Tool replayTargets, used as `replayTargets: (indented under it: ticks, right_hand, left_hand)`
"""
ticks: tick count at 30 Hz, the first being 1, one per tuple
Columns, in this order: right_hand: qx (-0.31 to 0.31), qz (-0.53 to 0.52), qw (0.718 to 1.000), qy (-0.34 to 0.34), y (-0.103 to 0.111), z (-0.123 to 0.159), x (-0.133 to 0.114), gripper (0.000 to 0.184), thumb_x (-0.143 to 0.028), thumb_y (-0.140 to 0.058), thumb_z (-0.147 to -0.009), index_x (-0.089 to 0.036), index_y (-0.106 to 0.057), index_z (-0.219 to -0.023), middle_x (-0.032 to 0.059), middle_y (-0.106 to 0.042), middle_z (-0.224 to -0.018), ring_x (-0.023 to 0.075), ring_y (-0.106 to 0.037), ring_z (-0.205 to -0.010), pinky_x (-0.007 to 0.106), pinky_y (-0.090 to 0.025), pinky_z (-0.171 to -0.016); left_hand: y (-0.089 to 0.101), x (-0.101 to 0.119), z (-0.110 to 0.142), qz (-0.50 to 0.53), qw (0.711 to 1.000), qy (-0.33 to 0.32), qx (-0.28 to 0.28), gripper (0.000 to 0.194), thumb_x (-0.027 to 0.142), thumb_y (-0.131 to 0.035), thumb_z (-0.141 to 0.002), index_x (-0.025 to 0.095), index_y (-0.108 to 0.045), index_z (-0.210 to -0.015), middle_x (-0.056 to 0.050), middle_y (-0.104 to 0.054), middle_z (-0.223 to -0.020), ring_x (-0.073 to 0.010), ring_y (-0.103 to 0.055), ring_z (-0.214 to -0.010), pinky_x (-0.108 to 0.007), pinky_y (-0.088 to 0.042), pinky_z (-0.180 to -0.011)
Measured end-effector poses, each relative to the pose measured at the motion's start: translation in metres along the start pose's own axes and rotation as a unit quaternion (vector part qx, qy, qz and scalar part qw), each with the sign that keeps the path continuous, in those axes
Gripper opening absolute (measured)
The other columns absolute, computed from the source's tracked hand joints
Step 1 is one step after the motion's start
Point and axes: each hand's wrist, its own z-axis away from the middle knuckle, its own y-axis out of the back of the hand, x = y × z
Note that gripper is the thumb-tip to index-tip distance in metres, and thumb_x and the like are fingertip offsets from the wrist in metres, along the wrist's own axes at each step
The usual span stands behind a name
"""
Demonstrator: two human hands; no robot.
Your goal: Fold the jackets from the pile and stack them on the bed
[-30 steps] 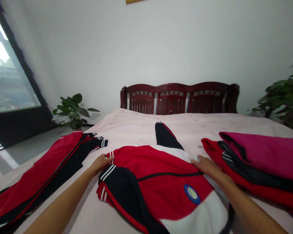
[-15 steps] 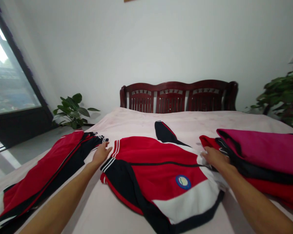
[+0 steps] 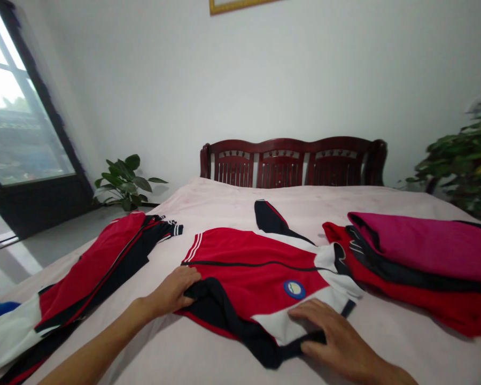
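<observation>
I was looking into a home bedroom: a bed [image 3: 224,200] with a dark carved wooden headboard [image 3: 292,163], a potted plant [image 3: 126,182], and a framed picture [image 3: 240,4] on the wall.

Middle of bed: red track jacket [image 3: 248,256] w/ black side bits, a white patch & a thin black line across. Cuff [image 3: 192,248] has white stripes on red. Round blue badge [image 3: 294,290], pale inside. By left edge of bed: another red & black jacket [image 3: 92,256], white at near end. By right edge: dark pink cloth [image 3: 420,246] on red top [image 3: 436,305] w/ black band. Bed sheet [image 3: 224,200] pale pink. Headboard [image 3: 280,144] dark red wood.
</observation>
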Motion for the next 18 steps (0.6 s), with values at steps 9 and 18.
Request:
replayTargets:
  ticks: [9,18]
  right_hand:
    - [0.024,0.120,0.991,0.046,-0.008,0.006,-0.024,0.036,0.000,-0.043,-0.063,-0.020,-0.063,-0.085,0.0054,-0.065,-0.088,0.0215,-0.058,-0.087,0.037,-0.044,-0.081]
    - [-0.055,0.062,0.997,0.003,-0.007,0.036,-0.025,0.040,-0.003,-0.041,-0.058,-0.024,-0.065,-0.082,0.0015,-0.068,-0.087,0.0200,-0.062,-0.088,0.035,-0.048,-0.083]
  left_hand:
    - [0.040,0.029,0.069,0.068,0.996,-0.002,-0.054,0.028,0.009,-0.047,-0.076,0.024,-0.056,-0.098,-0.001,-0.064,-0.099,-0.0196,-0.055,-0.097,-0.033,-0.038,-0.095]
    - [0.020,0.032,0.091,0.135,0.972,0.077,-0.175,0.030,0.015,-0.050,-0.072,0.025,-0.067,-0.094,0.001,-0.070,-0.095,-0.0198,-0.063,-0.091,-0.027,-0.044,-0.083]
